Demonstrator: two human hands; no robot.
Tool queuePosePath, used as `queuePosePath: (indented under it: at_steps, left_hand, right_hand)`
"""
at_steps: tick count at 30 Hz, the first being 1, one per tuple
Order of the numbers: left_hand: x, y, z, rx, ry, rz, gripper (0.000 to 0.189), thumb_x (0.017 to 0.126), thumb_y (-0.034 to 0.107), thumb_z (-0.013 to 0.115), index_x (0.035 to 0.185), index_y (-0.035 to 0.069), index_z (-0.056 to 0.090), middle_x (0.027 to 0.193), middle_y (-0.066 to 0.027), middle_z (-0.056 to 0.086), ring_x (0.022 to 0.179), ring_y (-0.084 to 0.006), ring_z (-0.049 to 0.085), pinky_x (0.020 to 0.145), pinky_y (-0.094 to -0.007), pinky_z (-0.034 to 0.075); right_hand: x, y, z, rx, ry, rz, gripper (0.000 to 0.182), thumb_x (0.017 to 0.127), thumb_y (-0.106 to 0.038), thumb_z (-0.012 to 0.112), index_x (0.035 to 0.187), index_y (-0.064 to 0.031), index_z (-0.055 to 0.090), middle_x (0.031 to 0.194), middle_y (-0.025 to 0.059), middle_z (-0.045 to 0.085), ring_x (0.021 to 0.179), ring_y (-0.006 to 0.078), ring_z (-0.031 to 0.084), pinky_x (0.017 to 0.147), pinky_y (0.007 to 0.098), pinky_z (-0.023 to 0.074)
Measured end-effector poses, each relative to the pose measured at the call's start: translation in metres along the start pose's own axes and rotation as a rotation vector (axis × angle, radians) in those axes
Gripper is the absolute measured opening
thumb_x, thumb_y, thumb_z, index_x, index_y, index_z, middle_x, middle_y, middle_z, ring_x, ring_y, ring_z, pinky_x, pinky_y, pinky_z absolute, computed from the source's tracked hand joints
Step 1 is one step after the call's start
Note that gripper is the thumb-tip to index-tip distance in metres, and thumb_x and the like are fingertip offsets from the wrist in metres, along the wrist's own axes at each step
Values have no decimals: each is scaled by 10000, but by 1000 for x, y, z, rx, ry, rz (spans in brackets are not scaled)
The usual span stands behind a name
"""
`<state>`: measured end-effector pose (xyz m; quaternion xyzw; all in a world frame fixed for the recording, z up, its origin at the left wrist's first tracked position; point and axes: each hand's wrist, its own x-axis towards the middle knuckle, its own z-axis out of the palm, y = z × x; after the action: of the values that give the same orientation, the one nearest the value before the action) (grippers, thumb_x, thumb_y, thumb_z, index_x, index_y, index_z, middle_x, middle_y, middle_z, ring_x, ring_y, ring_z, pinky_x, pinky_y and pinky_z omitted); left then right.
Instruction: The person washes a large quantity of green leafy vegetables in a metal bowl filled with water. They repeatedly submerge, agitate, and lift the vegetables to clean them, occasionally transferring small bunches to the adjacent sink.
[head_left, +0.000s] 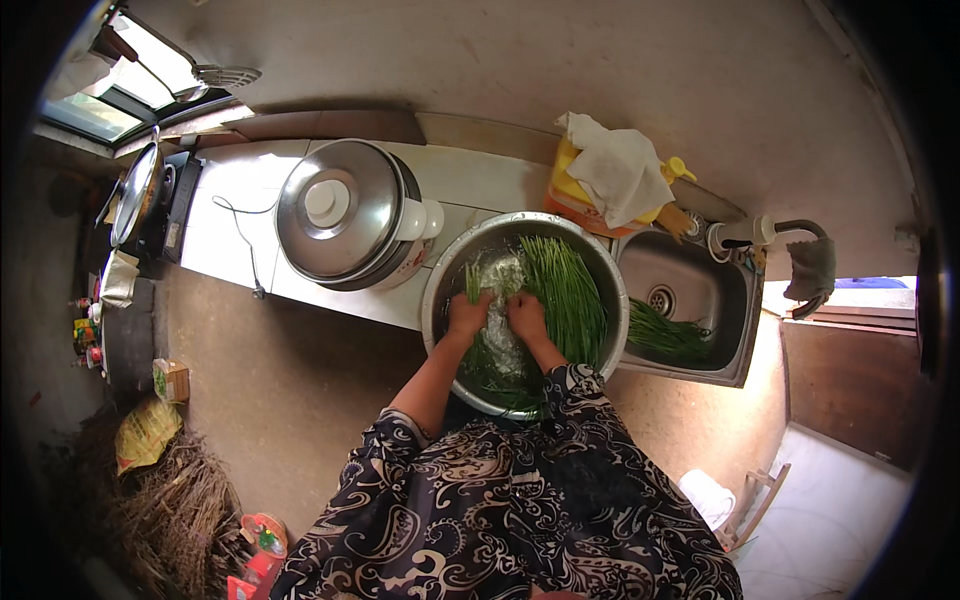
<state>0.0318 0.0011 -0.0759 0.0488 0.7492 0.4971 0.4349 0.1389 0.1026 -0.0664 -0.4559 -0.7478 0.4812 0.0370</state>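
A large round metal basin (435, 262) stands before me with water (504, 330) in it. Long thin green stalks, like garlic chives (566, 300), lie bunched along its right side, and more loose greens (487, 375) float near the front rim. Inside the basin, my left hand (468, 316) is closed around a small bunch of green stalks (472, 281) whose ends stick up past the fingers. Close by on the right, my right hand (527, 315) is curled at the water beside the big bunch. Its fingers hide whether it grips any stalks.
Right of the basin is a steel sink (697, 262) with more greens (667, 334) and a tap (802, 225). A lidded pot (341, 210) stands left on the tiled counter (300, 289). Behind is a yellow jug (566, 176) under a cloth (619, 169). Dry brushwood (180, 502) lies on the floor.
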Motion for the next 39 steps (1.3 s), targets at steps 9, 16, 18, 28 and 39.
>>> queuePosePath:
  at_steps: [9, 16, 18, 28, 39]
  left_hand:
    - [-26, 36, -8, -318, -79, -130, 165, 831, 202, 695, 817, 54, 622, 608, -1, 499, 478, -101, 442, 434, -269, 343]
    - [-23, 30, -9, -308, -124, -113, 129, 870, 169, 648, 863, 51, 595, 597, 9, 451, 478, -105, 408, 446, -284, 339]
    - [-22, 32, -9, -285, -137, -111, 136, 872, 172, 646, 863, 47, 593, 599, 3, 452, 481, -106, 406, 450, -288, 338]
    - [-8, 5, -8, 115, -1, 170, 178, 841, 198, 660, 888, 28, 635, 684, -46, 562, 573, -158, 541, 539, -328, 455]
    - [-26, 52, -14, -366, -255, -137, 143, 874, 183, 651, 896, 46, 617, 692, 11, 516, 541, -86, 442, 460, -246, 349]
  right_hand:
    - [-38, -43, -7, -137, -115, -284, 264, 850, -156, 553, 1049, 0, 628, 787, 241, 639, 768, 408, 635, 711, 448, 505]
    - [2, -64, -52, -137, 183, -207, 253, 828, -170, 593, 1015, -7, 646, 755, 225, 641, 716, 385, 637, 663, 461, 508]
    - [19, -63, -51, -273, 203, -176, 214, 819, -175, 604, 958, -24, 664, 759, 197, 651, 711, 377, 639, 648, 462, 507]
    - [0, -69, -35, 15, -69, -330, 171, 821, -216, 623, 866, -53, 647, 757, 146, 644, 731, 333, 636, 645, 397, 500]
    - [17, -14, -24, 893, -268, 202, 133, 916, -111, 546, 952, -14, 631, 904, 58, 646, 811, 169, 613, 721, 290, 475]
